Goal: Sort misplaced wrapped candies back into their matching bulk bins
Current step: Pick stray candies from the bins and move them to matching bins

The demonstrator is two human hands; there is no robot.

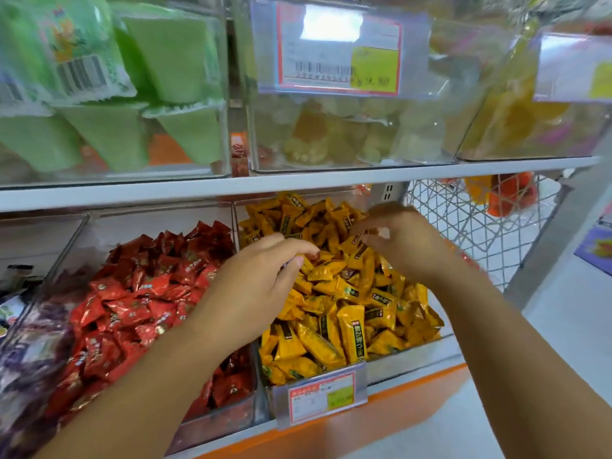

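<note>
A clear bin (417, 354) on the lower shelf is heaped with yellow wrapped candies (347, 326). Left of it, a second clear bin (231, 415) is full of red wrapped candies (149, 293). My left hand (261, 286) reaches across the divider into the yellow bin, and its thumb and forefinger pinch a small red-wrapped candy (314, 256). Further back over the yellow heap, my right hand (397, 240) has its fingers curled down among the candies. It is blurred, so I cannot tell whether it holds one.
A bin of purple wrapped candies (29, 359) sits at far left. A price label (326, 395) hangs on the yellow bin's front. The shelf edge (298, 183) runs close above, carrying bins of green packs (132, 134) and pale jellies (331, 137). A wire basket (480, 226) hangs at right.
</note>
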